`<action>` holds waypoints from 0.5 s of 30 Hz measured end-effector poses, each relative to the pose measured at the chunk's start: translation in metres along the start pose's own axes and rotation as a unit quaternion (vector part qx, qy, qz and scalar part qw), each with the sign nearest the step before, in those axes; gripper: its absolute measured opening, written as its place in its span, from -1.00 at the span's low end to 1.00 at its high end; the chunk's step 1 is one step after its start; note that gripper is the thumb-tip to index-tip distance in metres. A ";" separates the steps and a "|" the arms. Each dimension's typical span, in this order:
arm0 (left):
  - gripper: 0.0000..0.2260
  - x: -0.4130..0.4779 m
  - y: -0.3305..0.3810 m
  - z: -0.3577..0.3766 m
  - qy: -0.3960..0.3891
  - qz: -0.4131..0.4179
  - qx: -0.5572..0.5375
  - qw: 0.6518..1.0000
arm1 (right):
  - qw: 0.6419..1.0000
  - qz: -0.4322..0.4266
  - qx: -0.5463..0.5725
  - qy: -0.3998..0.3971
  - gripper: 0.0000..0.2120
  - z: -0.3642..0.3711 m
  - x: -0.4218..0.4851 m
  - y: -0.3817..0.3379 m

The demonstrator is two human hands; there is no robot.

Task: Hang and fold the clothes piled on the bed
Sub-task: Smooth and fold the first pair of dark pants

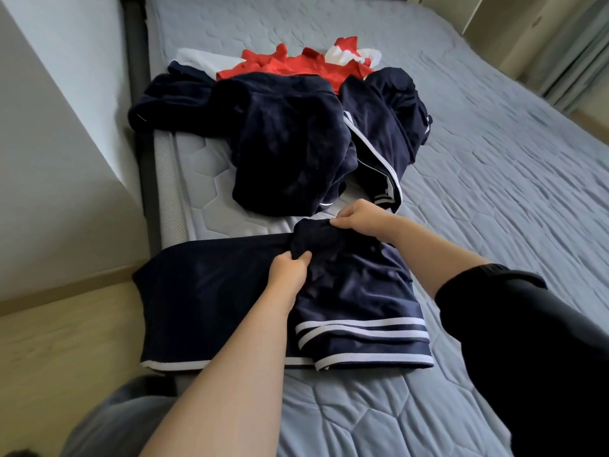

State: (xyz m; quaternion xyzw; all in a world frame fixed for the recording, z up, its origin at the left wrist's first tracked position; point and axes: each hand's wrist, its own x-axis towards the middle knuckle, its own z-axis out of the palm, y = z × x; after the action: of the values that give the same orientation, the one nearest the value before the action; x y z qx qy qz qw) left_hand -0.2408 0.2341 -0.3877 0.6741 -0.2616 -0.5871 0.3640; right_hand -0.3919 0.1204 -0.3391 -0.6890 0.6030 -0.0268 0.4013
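Navy shorts with white stripes lie spread flat across the near part of the bed, one end hanging over its left edge. My left hand pinches a bunched fold of the shorts' fabric at their upper middle. My right hand pinches the same bunch from the far side, lifting it slightly. Behind them sits a pile of navy clothes with white trim. A red garment and a red and white one lie at the far end of the pile.
A grey wall and a dark bed frame run along the bed's left side, with wooden floor below. A grey quilted cover lies over the mattress to the right of the clothes. Curtains hang at the far right.
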 end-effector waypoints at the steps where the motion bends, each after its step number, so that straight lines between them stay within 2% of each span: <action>1: -0.70 0.000 -0.002 0.000 -0.026 -0.041 -0.044 0.998 | 1.000 0.012 0.009 -0.009 -0.78 -0.001 0.002 -0.001; 3: -0.62 -0.001 -0.005 -0.002 -0.051 -0.082 -0.077 0.992 | 0.997 0.012 -0.074 0.021 -0.71 0.002 0.006 -0.003; 4: -0.61 -0.002 -0.006 -0.002 -0.032 -0.067 -0.055 0.996 | 0.987 0.004 -0.138 0.079 -0.67 0.006 0.008 -0.003; 6: -0.67 -0.002 -0.007 -0.002 0.049 -0.013 0.019 0.999 | 0.949 -0.053 -0.183 0.252 -0.74 0.016 0.002 0.000; 8: -0.67 -0.007 -0.008 -0.002 0.165 0.050 0.117 0.978 | 0.905 -0.137 -0.103 0.390 -0.83 0.026 -0.016 0.007; 10: -0.74 -0.015 -0.007 0.000 0.266 0.178 0.190 0.928 | 0.875 -0.160 -0.018 0.457 -0.84 0.035 -0.035 0.017; 11: -0.76 -0.018 -0.006 0.002 0.282 0.267 0.215 0.896 | 0.870 -0.154 0.005 0.468 -0.83 0.039 -0.044 0.023; 13: -0.81 -0.025 -0.005 0.010 0.259 0.452 0.253 0.815 | 0.869 -0.136 0.012 0.475 -0.82 0.047 -0.061 0.037; 15: -0.78 -0.033 -0.009 0.019 0.197 0.570 0.280 0.747 | 0.870 -0.104 0.032 0.481 -0.78 0.051 -0.076 0.053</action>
State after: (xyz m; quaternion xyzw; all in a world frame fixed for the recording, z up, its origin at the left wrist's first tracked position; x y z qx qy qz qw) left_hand -0.2662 0.2613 -0.3764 0.5718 -0.6724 -0.0250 0.4693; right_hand -0.4282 0.2144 -0.3706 -0.6364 0.6452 -0.4154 0.0780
